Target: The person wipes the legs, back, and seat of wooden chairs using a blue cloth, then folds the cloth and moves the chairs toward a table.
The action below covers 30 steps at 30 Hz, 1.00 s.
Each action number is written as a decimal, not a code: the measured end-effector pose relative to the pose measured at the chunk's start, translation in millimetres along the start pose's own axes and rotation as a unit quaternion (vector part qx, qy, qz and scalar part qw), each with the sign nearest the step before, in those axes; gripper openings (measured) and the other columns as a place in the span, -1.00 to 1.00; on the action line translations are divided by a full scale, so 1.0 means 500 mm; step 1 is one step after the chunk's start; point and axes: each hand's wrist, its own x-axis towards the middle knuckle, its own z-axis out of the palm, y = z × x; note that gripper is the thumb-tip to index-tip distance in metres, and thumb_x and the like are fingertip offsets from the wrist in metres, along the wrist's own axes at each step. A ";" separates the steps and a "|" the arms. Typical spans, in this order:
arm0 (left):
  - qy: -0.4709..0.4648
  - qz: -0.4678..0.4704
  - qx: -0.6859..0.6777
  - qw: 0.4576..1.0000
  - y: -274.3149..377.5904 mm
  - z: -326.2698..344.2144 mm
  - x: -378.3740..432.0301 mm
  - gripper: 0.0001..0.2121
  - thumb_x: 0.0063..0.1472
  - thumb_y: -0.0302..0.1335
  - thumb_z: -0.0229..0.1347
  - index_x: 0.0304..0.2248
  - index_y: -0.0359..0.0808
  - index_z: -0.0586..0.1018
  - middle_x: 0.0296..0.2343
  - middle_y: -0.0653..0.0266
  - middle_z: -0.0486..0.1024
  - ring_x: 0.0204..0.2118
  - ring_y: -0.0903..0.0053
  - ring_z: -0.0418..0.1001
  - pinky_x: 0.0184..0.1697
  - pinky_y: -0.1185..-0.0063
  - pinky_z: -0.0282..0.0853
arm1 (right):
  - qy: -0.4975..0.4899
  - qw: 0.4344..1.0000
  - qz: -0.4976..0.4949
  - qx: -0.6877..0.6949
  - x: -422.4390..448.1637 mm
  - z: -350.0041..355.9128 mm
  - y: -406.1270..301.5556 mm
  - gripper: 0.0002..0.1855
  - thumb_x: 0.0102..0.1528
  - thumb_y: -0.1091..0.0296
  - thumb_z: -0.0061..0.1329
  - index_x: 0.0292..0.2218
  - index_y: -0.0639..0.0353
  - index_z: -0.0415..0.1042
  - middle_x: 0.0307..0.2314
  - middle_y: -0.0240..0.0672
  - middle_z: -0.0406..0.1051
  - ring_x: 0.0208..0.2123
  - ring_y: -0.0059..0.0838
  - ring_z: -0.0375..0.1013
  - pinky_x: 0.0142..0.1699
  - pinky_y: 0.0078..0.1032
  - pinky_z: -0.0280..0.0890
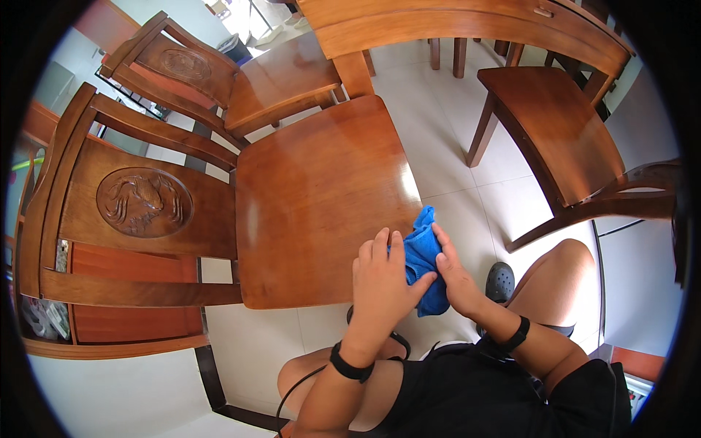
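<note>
A crumpled blue cloth (pixel 423 253) lies between my two hands at the near right corner of a wooden chair's seat (pixel 323 202). My left hand (pixel 383 274) is on the cloth's left side, palm down, its fingers reaching over the seat and its thumb across the cloth. On the right side, my right hand (pixel 457 274) holds the cloth with its fingers along the edge. The cloth's lower end hangs past the seat. To the left stands the chair's backrest (pixel 82 208) with a carved oval fish medallion (pixel 145 202).
A second wooden chair (pixel 285 82) stands beyond this one, by a wooden table (pixel 438 24). Another chair (pixel 553 120) is at the right on the tiled floor. My foot in a grey clog (pixel 499 282) is below it. A wooden cabinet (pixel 137 295) stands behind the backrest.
</note>
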 end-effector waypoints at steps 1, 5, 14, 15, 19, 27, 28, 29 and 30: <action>0.001 0.003 0.002 1.000 0.010 0.001 0.002 -0.25 -0.01 -0.15 0.38 0.06 -0.52 0.45 -0.05 -0.18 0.48 -0.03 -0.03 0.48 0.00 0.24 0.40 | 0.036 0.991 0.032 0.128 0.004 0.008 0.006 -0.31 0.44 0.04 -0.40 0.39 0.31 -0.13 0.35 0.02 -0.06 0.39 -0.12 -0.04 0.43 -0.28 -0.14; -0.100 -0.109 -0.091 0.985 0.031 -0.006 0.016 -0.37 -0.01 -0.20 0.38 -0.05 -0.50 0.51 -0.19 -0.09 0.55 -0.15 0.00 0.52 -0.14 0.25 0.44 | -0.003 0.864 0.186 0.468 0.030 -0.010 0.029 -0.29 0.43 -0.11 -0.45 0.34 0.26 0.02 0.26 -0.02 0.17 0.29 -0.17 0.21 0.39 -0.21 0.05; 0.002 0.050 -0.243 0.969 0.055 -0.012 -0.074 -0.80 0.04 -0.48 0.25 -0.34 -0.32 0.52 -0.37 0.09 0.54 -0.33 0.04 0.51 -0.22 0.34 0.45 | -0.131 0.873 0.220 0.414 0.006 -0.122 0.063 -0.29 0.27 -0.14 -0.04 0.18 0.30 0.31 0.04 -0.12 0.45 0.06 -0.28 0.45 0.25 -0.29 0.26; -0.090 0.014 -0.325 0.941 0.065 -0.025 -0.098 -0.81 0.05 -0.52 0.23 -0.32 -0.32 0.51 -0.38 0.11 0.53 -0.35 0.09 0.51 -0.23 0.39 0.45 | -0.180 0.902 0.172 0.353 -0.007 -0.151 0.049 -0.32 0.23 -0.06 0.08 0.15 0.33 0.35 0.00 -0.14 0.49 0.02 -0.34 0.49 0.21 -0.32 0.30; -0.219 -0.052 -0.495 0.839 0.072 -0.027 -0.166 -0.80 0.11 -0.59 0.21 -0.25 -0.31 0.52 -0.41 0.17 0.51 -0.37 0.33 0.53 -0.23 0.52 0.43 | -0.357 0.863 0.310 0.177 -0.041 -0.244 -0.067 -0.49 0.03 0.41 0.30 -0.01 0.40 0.50 -0.19 -0.29 0.60 -0.22 -0.57 0.53 0.00 -0.51 0.42; -0.065 -0.150 -0.593 0.788 0.103 0.008 -0.225 -0.76 0.25 -0.56 0.20 -0.10 -0.31 0.50 -0.28 0.37 0.53 -0.25 0.64 0.49 -0.13 0.60 0.42 | -0.349 0.928 0.119 -0.053 0.009 -0.257 -0.244 -0.70 0.12 0.50 0.22 -0.10 0.35 0.55 -0.30 -0.38 0.59 -0.22 -0.66 0.49 -0.09 -0.58 0.40; -0.005 -0.188 -0.593 0.783 0.105 0.015 -0.234 -0.73 0.26 -0.56 0.21 -0.07 -0.31 0.48 -0.25 0.38 0.53 -0.23 0.64 0.49 -0.12 0.61 0.41 | -0.330 0.938 0.071 -0.080 0.029 -0.221 -0.269 -0.70 0.12 0.52 0.22 -0.10 0.34 0.54 -0.32 -0.37 0.59 -0.23 -0.65 0.49 -0.11 -0.57 0.40; -0.003 -0.188 -0.591 0.784 0.105 0.028 -0.237 -0.73 0.26 -0.56 0.21 -0.07 -0.31 0.48 -0.25 0.38 0.53 -0.23 0.64 0.49 -0.12 0.61 0.41 | -0.307 0.945 0.024 -0.107 0.050 -0.181 -0.289 -0.70 0.11 0.53 0.22 -0.10 0.33 0.53 -0.33 -0.35 0.58 -0.24 -0.64 0.50 -0.14 -0.57 0.41; 0.081 -0.252 -0.599 0.756 0.104 0.041 -0.240 -0.70 0.27 -0.56 0.21 -0.04 -0.32 0.45 -0.24 0.38 0.53 -0.24 0.63 0.49 -0.12 0.62 0.41 | -0.319 0.933 -0.056 -0.157 0.076 -0.145 -0.296 -0.71 0.11 0.46 0.22 -0.13 0.27 0.52 -0.40 -0.26 0.55 -0.32 -0.46 0.55 -0.18 -0.50 0.42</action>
